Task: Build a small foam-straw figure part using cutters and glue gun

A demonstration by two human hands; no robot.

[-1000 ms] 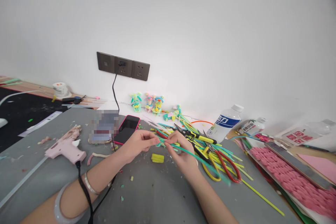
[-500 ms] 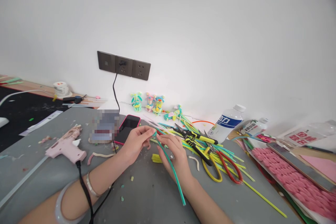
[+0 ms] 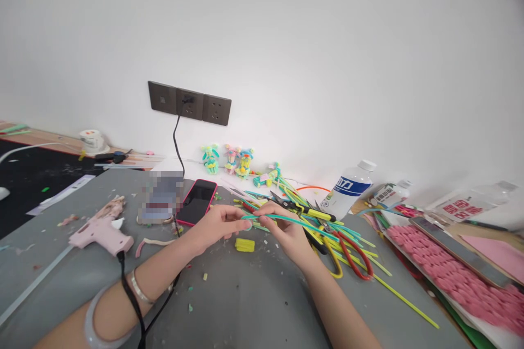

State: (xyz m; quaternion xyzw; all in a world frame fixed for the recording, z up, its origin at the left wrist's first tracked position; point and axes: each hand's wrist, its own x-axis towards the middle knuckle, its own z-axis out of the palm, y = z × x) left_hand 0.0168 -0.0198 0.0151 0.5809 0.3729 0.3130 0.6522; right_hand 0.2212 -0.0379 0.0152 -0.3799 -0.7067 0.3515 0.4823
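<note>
My left hand (image 3: 216,224) pinches the rolled end of a teal foam strip (image 3: 286,220) just above the grey table (image 3: 241,305). My right hand (image 3: 286,232) is closed on the same strip a little further along, and the free length runs out to the right over a heap of green and yellow strips (image 3: 347,240). A small yellow piece (image 3: 244,245) lies under my hands.
A pink glue gun (image 3: 102,230) with a black cord lies at the left. A pink-cased phone (image 3: 197,202) is behind my hands. Black-and-yellow snips (image 3: 305,208), red-and-yellow scissors (image 3: 352,253), a water bottle (image 3: 347,190) and pink foam sheets (image 3: 446,278) are at the right. Small figures (image 3: 229,161) stand by the wall.
The strip's free end pointed down toward me half a second ago; now it has swung back up and lies out to the right. Both hands keep their grip near the rolled end.
</note>
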